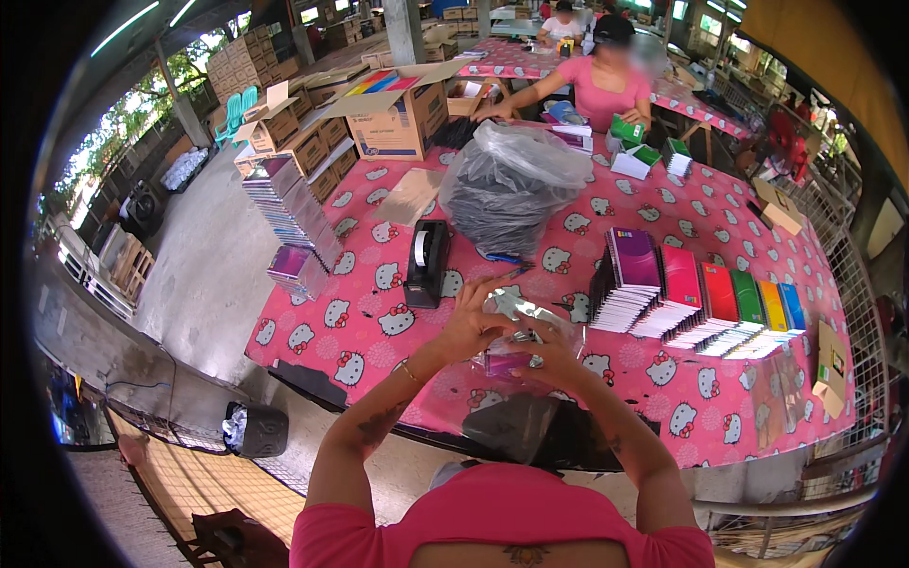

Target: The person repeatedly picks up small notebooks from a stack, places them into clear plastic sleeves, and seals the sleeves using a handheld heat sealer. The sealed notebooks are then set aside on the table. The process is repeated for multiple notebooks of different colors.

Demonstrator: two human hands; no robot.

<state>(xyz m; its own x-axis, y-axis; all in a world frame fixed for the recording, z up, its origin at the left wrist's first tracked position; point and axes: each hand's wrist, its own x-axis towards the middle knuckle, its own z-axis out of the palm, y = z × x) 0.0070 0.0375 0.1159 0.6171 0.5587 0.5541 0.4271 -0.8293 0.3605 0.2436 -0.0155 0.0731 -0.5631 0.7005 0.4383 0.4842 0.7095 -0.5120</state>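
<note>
Near the front edge of the table, a purple notebook pack [505, 363] lies in a shiny clear plastic bag [530, 310] between my two hands. My left hand [473, 320] has its fingers bent onto the plastic from the left. On the right, my right hand [551, 358] is closed round the side of the pack, with a ring on one finger. Glare and my fingers hide part of the pack. A black tape dispenser [427, 265] stands to the left, beyond my left hand. A blue pen or cutter [504, 257] lies farther off.
A row of spiral notebooks [682, 293] in several colours stands on the right of the pink tablecloth [379, 355]. A grey plastic bag of black items [511, 185] sits mid-table. Wrapped packs [289, 213] are stacked at left, by an open carton [388, 128]. A co-worker [606, 85] handles green notebooks opposite.
</note>
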